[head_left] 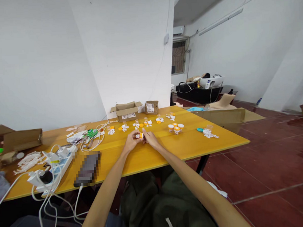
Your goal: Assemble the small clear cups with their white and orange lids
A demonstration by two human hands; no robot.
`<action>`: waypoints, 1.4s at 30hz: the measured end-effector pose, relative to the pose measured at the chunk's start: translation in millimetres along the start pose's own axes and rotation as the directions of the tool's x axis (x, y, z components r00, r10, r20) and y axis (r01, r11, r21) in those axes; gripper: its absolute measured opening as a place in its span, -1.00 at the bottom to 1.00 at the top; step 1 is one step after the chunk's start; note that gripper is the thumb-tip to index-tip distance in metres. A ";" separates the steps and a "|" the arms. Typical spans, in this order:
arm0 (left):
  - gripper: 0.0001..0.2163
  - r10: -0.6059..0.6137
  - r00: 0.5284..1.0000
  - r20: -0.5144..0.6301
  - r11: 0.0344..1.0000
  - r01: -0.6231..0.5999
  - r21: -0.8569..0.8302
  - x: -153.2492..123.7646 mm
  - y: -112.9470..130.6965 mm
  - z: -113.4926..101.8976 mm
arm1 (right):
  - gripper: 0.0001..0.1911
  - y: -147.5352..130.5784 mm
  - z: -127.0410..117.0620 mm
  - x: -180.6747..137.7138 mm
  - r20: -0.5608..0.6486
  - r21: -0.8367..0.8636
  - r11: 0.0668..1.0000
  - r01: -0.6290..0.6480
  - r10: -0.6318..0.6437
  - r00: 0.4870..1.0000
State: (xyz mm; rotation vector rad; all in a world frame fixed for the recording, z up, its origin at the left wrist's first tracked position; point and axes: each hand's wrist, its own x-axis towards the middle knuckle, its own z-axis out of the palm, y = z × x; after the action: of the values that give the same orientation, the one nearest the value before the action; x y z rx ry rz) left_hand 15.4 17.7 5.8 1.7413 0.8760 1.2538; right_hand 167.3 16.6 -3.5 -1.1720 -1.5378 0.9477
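Note:
Between my two hands, just above the table, is a small jar [137, 136] with a white part and an orange band, tipped on its side. My left hand [131, 141] is closed around its white end. At the orange end, my right hand [150, 139] grips it with thumb and fingers, partly hidden. To the right stand several small jars [176, 128] with orange rings and white tops. Beyond my hands, a row of clear cups, orange rings and small white parts [124, 128] lies across the table. Farther right is a teal ring [200, 129] beside more white pieces [208, 133].
Two cardboard boxes [127, 112] stand against the wall. On the left are a power strip [65, 163] with tangled white cables, a phone [87, 168], a green packet [92, 132] and an open carton [23, 139]. The yellow table [194, 148] ends at the right.

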 end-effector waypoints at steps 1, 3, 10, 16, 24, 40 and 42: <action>-0.71 -0.008 1.000 -0.004 1.000 0.008 -0.005 0.2 -0.7 -0.4 | -0.26 -0.2 -0.1 -0.4 0.016 0.013 1.000 0.002 -0.003 1.000; -0.69 -0.019 1.000 -0.015 1.000 0.018 -0.021 0.7 -2.2 -1.1 | -0.28 -0.5 -0.3 -1.4 0.038 0.041 0.999 0.009 -0.010 0.999; -0.70 0.000 0.999 -0.052 1.000 0.000 0.000 1.7 -6.7 -3.4 | -0.48 -3.1 -2.0 -7.7 0.016 0.107 0.990 0.094 -0.096 0.995; -0.70 -0.003 1.000 -0.030 1.000 0.004 0.018 1.4 -6.5 -2.9 | -0.45 -2.3 -2.4 -6.4 0.039 0.086 0.993 0.075 -0.079 0.996; -0.72 -0.005 1.000 -0.004 0.999 0.005 0.038 -0.1 0.1 -1.3 | -0.29 2.4 -1.1 -2.5 0.000 0.004 0.998 0.064 -0.064 0.998; -0.73 0.032 0.993 -0.117 0.996 -0.023 0.082 1.6 -3.7 -4.7 | -0.58 3.2 -2.5 -3.6 0.036 0.297 0.954 0.051 -0.064 0.997; -0.72 0.028 0.993 -0.114 0.997 -0.020 0.075 1.6 -3.7 -4.2 | -0.59 3.8 -2.8 -3.2 0.021 0.338 0.941 0.032 -0.041 0.999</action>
State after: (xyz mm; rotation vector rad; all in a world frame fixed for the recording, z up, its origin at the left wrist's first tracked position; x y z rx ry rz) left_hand 11.5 21.6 4.0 1.7561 0.9819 1.3638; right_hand 171.2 14.4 -7.1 -0.8854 -1.3464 1.1540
